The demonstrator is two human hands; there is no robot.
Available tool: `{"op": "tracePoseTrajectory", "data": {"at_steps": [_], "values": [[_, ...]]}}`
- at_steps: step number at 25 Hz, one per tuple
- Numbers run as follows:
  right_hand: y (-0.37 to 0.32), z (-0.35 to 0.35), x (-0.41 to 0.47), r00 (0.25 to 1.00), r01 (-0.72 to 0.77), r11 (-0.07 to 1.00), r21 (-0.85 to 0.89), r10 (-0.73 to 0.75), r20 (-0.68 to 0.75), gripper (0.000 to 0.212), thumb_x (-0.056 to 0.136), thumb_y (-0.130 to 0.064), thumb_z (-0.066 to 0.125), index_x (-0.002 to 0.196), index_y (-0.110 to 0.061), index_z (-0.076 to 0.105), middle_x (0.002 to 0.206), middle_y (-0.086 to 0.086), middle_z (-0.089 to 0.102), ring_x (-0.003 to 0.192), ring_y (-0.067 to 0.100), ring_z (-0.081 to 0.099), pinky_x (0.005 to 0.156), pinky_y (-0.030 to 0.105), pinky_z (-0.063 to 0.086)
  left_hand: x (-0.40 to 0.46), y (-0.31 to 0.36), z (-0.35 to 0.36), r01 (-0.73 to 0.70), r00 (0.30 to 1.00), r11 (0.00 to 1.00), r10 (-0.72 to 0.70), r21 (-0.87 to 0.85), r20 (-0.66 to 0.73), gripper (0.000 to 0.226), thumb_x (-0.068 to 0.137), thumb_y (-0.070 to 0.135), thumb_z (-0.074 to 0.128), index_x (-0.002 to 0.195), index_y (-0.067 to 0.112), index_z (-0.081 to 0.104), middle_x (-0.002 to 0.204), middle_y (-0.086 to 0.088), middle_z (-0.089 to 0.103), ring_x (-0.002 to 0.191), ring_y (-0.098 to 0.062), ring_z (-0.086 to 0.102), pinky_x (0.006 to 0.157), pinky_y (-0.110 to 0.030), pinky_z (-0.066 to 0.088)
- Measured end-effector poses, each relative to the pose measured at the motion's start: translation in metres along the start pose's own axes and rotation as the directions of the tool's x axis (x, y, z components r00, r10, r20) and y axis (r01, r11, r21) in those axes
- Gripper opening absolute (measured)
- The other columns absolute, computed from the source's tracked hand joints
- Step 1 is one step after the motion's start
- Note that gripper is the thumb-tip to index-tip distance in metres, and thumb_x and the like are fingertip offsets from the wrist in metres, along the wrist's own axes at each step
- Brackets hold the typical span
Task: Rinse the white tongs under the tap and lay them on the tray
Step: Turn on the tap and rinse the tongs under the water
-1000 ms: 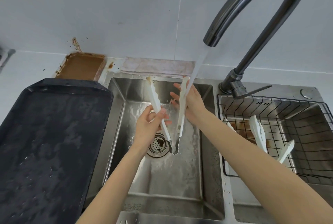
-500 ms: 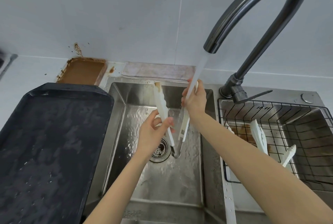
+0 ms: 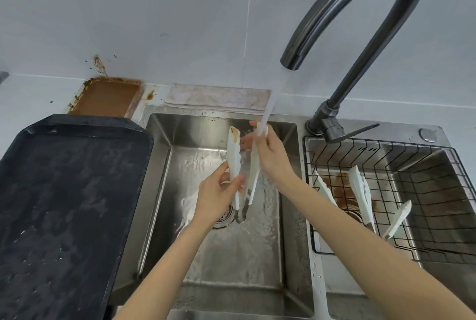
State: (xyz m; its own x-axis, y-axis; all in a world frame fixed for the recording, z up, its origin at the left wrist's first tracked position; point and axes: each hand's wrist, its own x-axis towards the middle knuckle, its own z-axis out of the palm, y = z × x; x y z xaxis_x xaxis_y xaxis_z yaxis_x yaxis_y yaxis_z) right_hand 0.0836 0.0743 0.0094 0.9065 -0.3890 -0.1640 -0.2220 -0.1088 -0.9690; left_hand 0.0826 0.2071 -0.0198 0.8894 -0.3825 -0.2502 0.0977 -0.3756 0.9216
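White tongs (image 3: pixel 234 157) stand tips-up over the left sink basin (image 3: pixel 159 191), their hinge low near the drain. My left hand (image 3: pixel 217 197) grips the left arm, whose tip carries a brown smear. My right hand (image 3: pixel 270 155) holds the right arm near its tip, where the stream from the dark curved tap (image 3: pixel 360 10) strikes it. The black tray (image 3: pixel 64 204) lies on the counter to the left of the sink, wet and bare.
A wire basket (image 3: pixel 438 216) sits in the right basin with more white tongs (image 3: pixel 360 191) in it and brown residue below. A brown-stained dish (image 3: pixel 108 95) and a cloth (image 3: pixel 219 98) lie behind the sink by the wall.
Both hands raised the tongs slightly toward the spout and drew the arms closer together. My right hand slid up to the right arm's tip, into the water stream.
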Motion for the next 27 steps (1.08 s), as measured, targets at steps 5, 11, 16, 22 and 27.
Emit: {"op": "tracePoseTrajectory", "data": {"at_steps": [5, 11, 16, 22, 27], "values": [[0.007, -0.024, -0.018, 0.972, -0.117, 0.993, 0.008, 0.116, -0.205, 0.036, 0.099, -0.015, 0.034, 0.135, -0.012, 0.034, 0.071, -0.004, 0.048, 0.061, 0.01, 0.047, 0.06, 0.022, 0.041, 0.014, 0.005, 0.007, 0.045, 0.995, 0.998, -0.047, 0.032, 0.087, 0.038, 0.097, 0.024, 0.041, 0.134, 0.017, 0.039, 0.094, 0.002, 0.067, 0.069, -0.002, 0.068, 0.067, -0.006, 0.048], [-0.015, -0.038, -0.036, 0.972, -0.102, 0.995, -0.008, 0.098, -0.215, 0.037, 0.097, -0.028, 0.041, 0.132, -0.02, 0.035, 0.088, -0.005, 0.051, 0.071, -0.002, 0.049, 0.056, 0.004, 0.044, 0.049, 0.022, 0.029, 0.181, 0.967, 0.983, -0.179, 0.006, 0.183, 0.045, 0.099, 0.016, 0.031, 0.143, 0.015, 0.023, 0.117, -0.017, 0.058, 0.098, -0.031, 0.063, 0.079, -0.039, 0.058], [-0.013, -0.036, -0.04, 0.972, -0.079, 0.996, -0.043, 0.068, -0.223, 0.023, 0.095, -0.02, 0.047, 0.118, -0.018, 0.044, 0.069, -0.008, 0.049, 0.043, -0.009, 0.049, 0.044, 0.004, 0.038, 0.061, 0.042, 0.033, 0.189, 0.982, 0.977, -0.186, -0.099, 0.037, 0.017, 0.098, 0.024, 0.037, 0.094, 0.015, 0.051, 0.094, -0.01, 0.061, 0.092, -0.033, 0.063, 0.089, -0.05, 0.053], [-0.002, -0.039, -0.039, 0.944, -0.169, 0.985, 0.039, 0.174, -0.281, 0.02, 0.095, -0.012, 0.033, 0.112, -0.019, 0.041, 0.061, -0.003, 0.04, 0.051, 0.01, 0.036, 0.05, 0.021, 0.034, 0.05, 0.049, 0.03, 0.215, 0.965, 0.913, -0.143, -0.347, 0.221, 0.016, 0.092, 0.038, 0.049, 0.091, 0.026, 0.06, 0.074, 0.006, 0.051, 0.066, -0.01, 0.048, 0.065, -0.024, 0.041], [0.006, -0.042, -0.032, 0.951, -0.182, 0.982, 0.054, 0.19, -0.244, 0.021, 0.097, -0.011, 0.029, 0.11, -0.019, 0.043, 0.063, -0.001, 0.043, 0.055, 0.012, 0.039, 0.058, 0.031, 0.035, 0.05, 0.052, 0.027, 0.379, 0.894, 0.745, -0.143, -0.549, 0.424, 0.013, 0.094, 0.028, 0.048, 0.099, 0.023, 0.059, 0.073, 0.005, 0.048, 0.062, -0.007, 0.044, 0.062, -0.021, 0.035]]}}
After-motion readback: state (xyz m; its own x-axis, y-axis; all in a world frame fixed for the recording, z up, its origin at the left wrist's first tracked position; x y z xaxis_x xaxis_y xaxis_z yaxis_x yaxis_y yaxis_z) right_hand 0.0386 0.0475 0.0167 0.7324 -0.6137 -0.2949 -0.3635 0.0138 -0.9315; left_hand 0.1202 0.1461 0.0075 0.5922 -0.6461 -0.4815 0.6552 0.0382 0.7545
